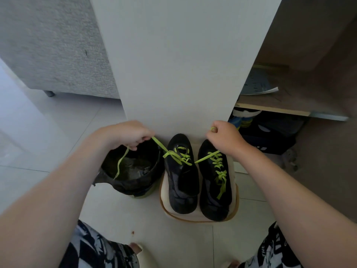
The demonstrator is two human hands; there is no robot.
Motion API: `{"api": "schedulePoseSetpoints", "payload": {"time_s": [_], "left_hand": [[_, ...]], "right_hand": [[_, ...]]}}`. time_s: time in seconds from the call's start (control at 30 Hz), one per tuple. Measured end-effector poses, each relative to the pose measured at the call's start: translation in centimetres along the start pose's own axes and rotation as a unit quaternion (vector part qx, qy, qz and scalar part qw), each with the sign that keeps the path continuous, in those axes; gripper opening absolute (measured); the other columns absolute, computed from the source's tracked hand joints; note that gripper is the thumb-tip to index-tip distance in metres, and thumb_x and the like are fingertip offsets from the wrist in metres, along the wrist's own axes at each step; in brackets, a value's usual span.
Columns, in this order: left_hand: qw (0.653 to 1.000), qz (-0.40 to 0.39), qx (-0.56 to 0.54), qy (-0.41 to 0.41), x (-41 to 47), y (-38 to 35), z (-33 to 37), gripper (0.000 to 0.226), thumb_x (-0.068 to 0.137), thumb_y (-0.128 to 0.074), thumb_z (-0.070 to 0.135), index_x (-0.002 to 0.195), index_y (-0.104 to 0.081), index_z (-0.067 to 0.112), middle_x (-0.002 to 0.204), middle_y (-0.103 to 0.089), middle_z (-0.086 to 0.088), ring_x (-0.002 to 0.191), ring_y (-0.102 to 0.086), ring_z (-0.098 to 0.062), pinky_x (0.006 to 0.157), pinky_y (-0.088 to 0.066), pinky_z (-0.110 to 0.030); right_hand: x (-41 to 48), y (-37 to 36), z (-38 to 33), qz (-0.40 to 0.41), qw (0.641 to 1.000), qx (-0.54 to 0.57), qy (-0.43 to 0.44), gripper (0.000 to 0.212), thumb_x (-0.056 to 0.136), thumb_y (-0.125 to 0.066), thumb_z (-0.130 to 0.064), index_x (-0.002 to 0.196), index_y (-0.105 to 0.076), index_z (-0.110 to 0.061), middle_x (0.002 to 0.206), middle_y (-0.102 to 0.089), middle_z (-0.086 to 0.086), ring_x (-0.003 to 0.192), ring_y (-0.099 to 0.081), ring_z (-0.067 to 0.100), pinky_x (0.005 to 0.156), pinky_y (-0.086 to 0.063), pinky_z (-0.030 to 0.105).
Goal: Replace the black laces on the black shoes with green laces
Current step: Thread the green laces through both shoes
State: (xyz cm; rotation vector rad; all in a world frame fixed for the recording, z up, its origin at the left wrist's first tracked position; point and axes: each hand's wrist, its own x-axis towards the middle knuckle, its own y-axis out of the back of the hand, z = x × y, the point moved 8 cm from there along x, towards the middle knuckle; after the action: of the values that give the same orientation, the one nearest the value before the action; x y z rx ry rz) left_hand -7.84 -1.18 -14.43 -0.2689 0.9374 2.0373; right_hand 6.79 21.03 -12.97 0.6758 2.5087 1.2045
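Two black shoes stand side by side on a small cream stool (pixel 199 217), heels toward the white panel behind. The left shoe (pixel 182 182) has a green lace (pixel 178 154) threaded across its upper eyelets. My left hand (pixel 128 135) grips one end of that lace and pulls it up and to the left; the spare tail hangs down from the hand over the bin. My right hand (pixel 224 139) grips the other end, stretched taut over the right shoe (pixel 214 182). The right shoe is laced in green (pixel 220 169) with a knot.
A bin lined with a black bag (pixel 133 171) sits on the tiled floor left of the stool. A white panel (pixel 181 64) rises behind the shoes. An open cabinet at the right holds papers (pixel 257 84) and dark items (pixel 270 134). A grey sofa (pixel 52 45) stands at the back left.
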Motion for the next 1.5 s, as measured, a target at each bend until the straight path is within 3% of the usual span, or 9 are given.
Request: {"api": "schedulePoseSetpoints", "payload": {"time_s": [0.13, 0.27, 0.37, 0.6, 0.83, 1.07, 1.17, 1.33, 1.5], "left_hand": [[0.981, 0.053, -0.184, -0.033, -0.3, -3.8, 1.5, 0.025, 0.092, -0.058, 0.016, 0.068, -0.048, 0.016, 0.058, -0.037, 0.000, 0.047, -0.039, -0.011, 0.056, -0.051, -0.028], [0.989, 0.082, 0.114, -0.043, 0.4, -8.5, 0.2, 0.053, 0.059, -0.087, 0.045, 0.090, -0.058, 0.013, 0.086, -0.059, 0.002, 0.076, -0.060, -0.011, 0.062, -0.048, -0.023], [0.992, 0.067, 0.108, 0.004, 0.8, -10.8, -2.6, 0.086, 0.054, -0.092, 0.041, 0.117, -0.043, 0.010, 0.111, -0.051, -0.005, 0.099, -0.058, -0.022, 0.074, -0.057, -0.034], [0.998, 0.029, 0.007, 0.052, 1.7, -10.4, -5.0, 0.068, 0.059, -0.094, 0.022, 0.106, -0.044, 0.016, 0.099, -0.062, -0.008, 0.091, -0.065, -0.025, 0.070, -0.062, -0.039], [0.999, -0.025, 0.026, 0.022, 1.3, -11.2, -3.1, 0.054, 0.071, -0.088, 0.030, 0.098, -0.043, 0.021, 0.091, -0.067, -0.010, 0.073, -0.071, -0.022, 0.054, -0.056, -0.027], [0.979, 0.010, 0.203, 0.027, 0.4, -5.5, 0.0, 0.046, 0.093, -0.052, 0.053, 0.072, -0.056, 0.013, 0.064, -0.052, -0.003, 0.060, -0.051, -0.023, 0.060, -0.041, -0.029], [0.963, -0.036, 0.253, 0.085, -0.7, -3.0, -1.1, 0.040, 0.097, -0.050, 0.040, 0.065, -0.056, 0.016, 0.054, -0.049, -0.001, 0.046, -0.042, -0.018, 0.049, -0.036, -0.025], [0.855, -0.112, 0.490, 0.132, -2.9, -4.0, -3.2, 0.026, 0.094, -0.060, 0.022, 0.115, -0.067, 0.008, 0.098, -0.066, -0.001, 0.090, -0.060, -0.018, 0.085, -0.050, -0.030], [0.972, -0.014, 0.223, -0.074, 0.0, -8.9, -0.5, 0.053, 0.088, -0.059, 0.015, 0.139, -0.049, 0.018, 0.123, -0.064, -0.002, 0.114, -0.059, -0.020, 0.099, -0.048, -0.033]], "right_hand": [[-1.6, -4.0, -1.1, -0.136, 0.973, -0.184, 0.043, 0.032, 0.087, -0.063, -0.038, 0.106, -0.046, -0.018, 0.099, -0.059, 0.001, 0.092, -0.057, 0.024, 0.077, -0.047, 0.037], [-2.1, -5.6, -1.4, -0.169, 0.941, -0.288, 0.062, 0.044, 0.082, -0.069, -0.047, 0.111, -0.051, -0.019, 0.111, -0.061, 0.004, 0.102, -0.059, 0.028, 0.086, -0.048, 0.040], [-2.2, -5.4, -0.9, -0.178, 0.954, -0.239, 0.030, 0.030, 0.090, -0.065, -0.049, 0.097, -0.050, -0.024, 0.101, -0.060, -0.002, 0.091, -0.055, 0.023, 0.074, -0.043, 0.035], [-1.5, 6.3, 2.4, 0.136, 0.926, -0.344, -0.078, 0.014, 0.090, -0.051, -0.001, 0.099, -0.049, -0.011, 0.067, -0.050, 0.006, 0.057, -0.048, 0.023, 0.047, -0.032, 0.028], [-2.5, 0.1, -1.6, 0.018, 0.926, -0.367, 0.086, 0.025, 0.091, -0.053, -0.015, 0.112, -0.042, -0.010, 0.083, -0.059, 0.005, 0.058, -0.048, 0.021, 0.045, -0.031, 0.029], [-2.9, -2.7, -0.8, -0.028, 0.856, -0.514, 0.052, 0.030, 0.097, -0.055, -0.040, 0.115, -0.066, -0.018, 0.114, -0.060, 0.005, 0.113, -0.050, 0.028, 0.092, -0.037, 0.044], [-3.2, -3.4, -2.3, -0.013, 0.910, -0.400, 0.107, 0.029, 0.089, -0.058, -0.020, 0.118, -0.058, -0.021, 0.119, -0.057, 0.004, 0.114, -0.052, 0.027, 0.095, -0.041, 0.043], [-4.8, -7.8, -1.9, -0.209, 0.970, -0.110, 0.051, 0.040, 0.092, -0.062, -0.020, 0.132, -0.059, -0.023, 0.121, -0.062, -0.002, 0.115, -0.059, 0.020, 0.086, -0.045, 0.026], [-3.5, -6.4, -2.3, -0.183, 0.971, -0.137, 0.067, 0.019, 0.096, -0.064, -0.025, 0.112, -0.073, -0.021, 0.092, -0.057, -0.013, 0.093, -0.057, 0.011, 0.078, -0.040, 0.022]]}}
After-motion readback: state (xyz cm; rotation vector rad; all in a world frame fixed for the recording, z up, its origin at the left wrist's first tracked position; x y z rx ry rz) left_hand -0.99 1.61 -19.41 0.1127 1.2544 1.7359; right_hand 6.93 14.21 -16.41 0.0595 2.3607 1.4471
